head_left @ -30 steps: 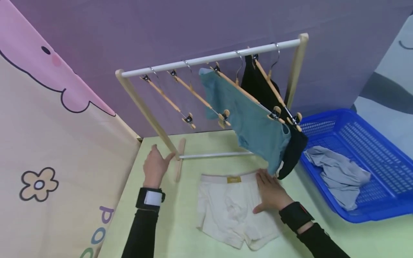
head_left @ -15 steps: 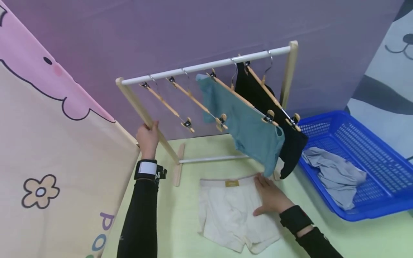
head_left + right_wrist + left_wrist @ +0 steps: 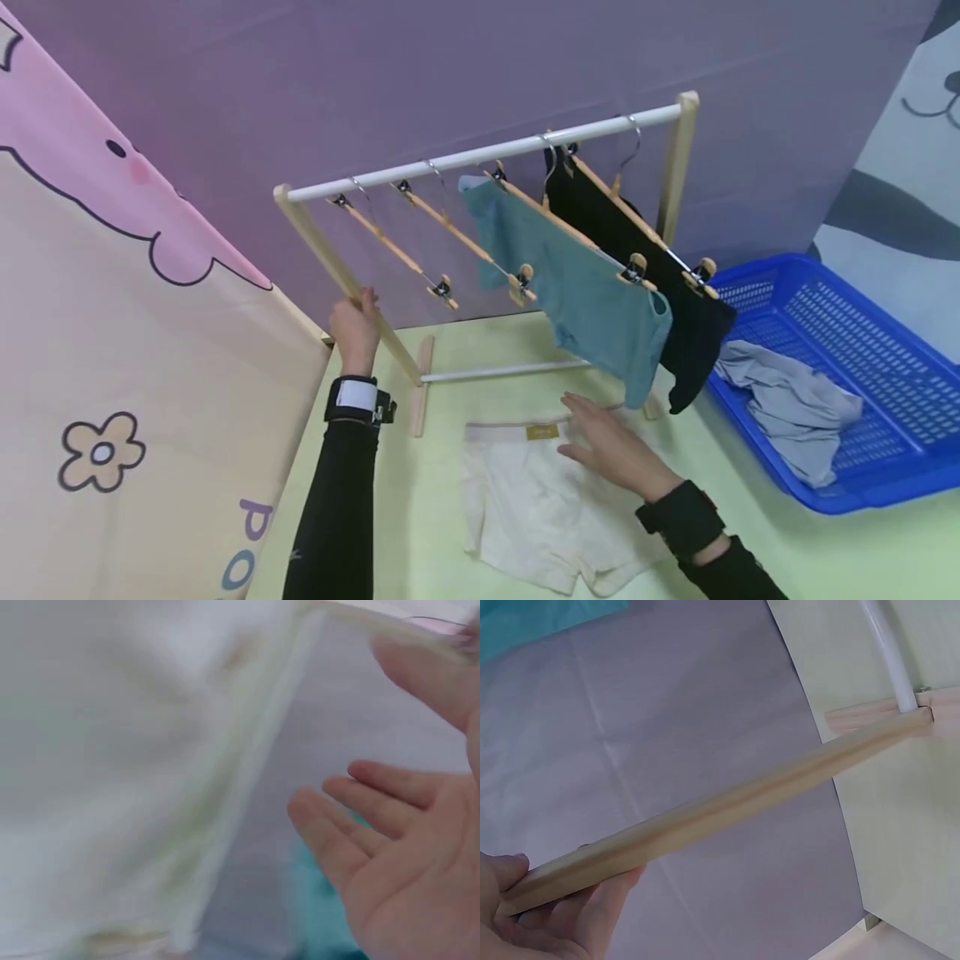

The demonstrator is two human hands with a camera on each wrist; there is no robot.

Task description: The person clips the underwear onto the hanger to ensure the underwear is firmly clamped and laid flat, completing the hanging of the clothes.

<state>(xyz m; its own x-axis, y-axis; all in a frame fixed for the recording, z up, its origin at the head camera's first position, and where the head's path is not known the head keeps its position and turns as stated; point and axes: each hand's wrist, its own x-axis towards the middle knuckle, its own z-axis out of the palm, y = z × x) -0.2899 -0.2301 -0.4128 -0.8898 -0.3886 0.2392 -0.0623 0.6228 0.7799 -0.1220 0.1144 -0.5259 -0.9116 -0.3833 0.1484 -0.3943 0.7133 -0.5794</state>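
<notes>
My left hand (image 3: 356,333) grips the left wooden post (image 3: 318,237) of a small clothes rack; in the left wrist view the fingers and thumb wrap round the post (image 3: 727,814). White boxer briefs (image 3: 525,500) lie flat on the table, waistband toward the rack. Over their upper right part is my right hand (image 3: 611,446), its fingers extended and holding nothing. The right wrist view is blurred and shows that hand (image 3: 405,847) with its fingers spread apart. Teal underwear (image 3: 577,275) and a black garment (image 3: 622,242) hang from clip hangers on the rack.
Two bare clip hangers (image 3: 386,242) hang at the left of the rack's white top rail (image 3: 480,154). A blue plastic basket (image 3: 892,367) stands at the right with a crumpled grey garment (image 3: 787,408) inside. Printed fabric walls (image 3: 187,350) rise at the left and behind.
My left hand has moved up from near the rack's foot and taken hold of the left post. My right hand has lifted off the white briefs and shifted a little left.
</notes>
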